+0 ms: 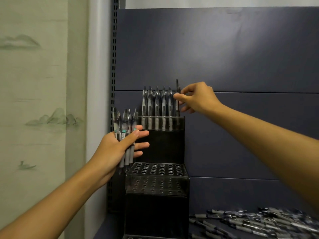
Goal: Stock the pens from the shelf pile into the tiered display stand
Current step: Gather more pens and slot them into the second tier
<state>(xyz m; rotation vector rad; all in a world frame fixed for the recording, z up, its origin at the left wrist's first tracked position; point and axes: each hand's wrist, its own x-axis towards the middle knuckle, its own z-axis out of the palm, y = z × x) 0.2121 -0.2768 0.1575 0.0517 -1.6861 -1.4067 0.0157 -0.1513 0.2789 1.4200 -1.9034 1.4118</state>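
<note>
- My right hand pinches one pen mid-barrel above the display stand top tier.
- My left hand grips a spare bundle.
- Light, stiff, slick, I judge; the pile lies below my right hand.

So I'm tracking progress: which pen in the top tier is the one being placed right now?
The rightmost pen, pinched by the right hand; it stands taller than the others in that row.

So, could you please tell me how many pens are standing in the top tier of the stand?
6: five clear pens side by side along the top tier, plus a darker pen at its right end, pinched by the right hand. A hidden rear row is possible.
</note>
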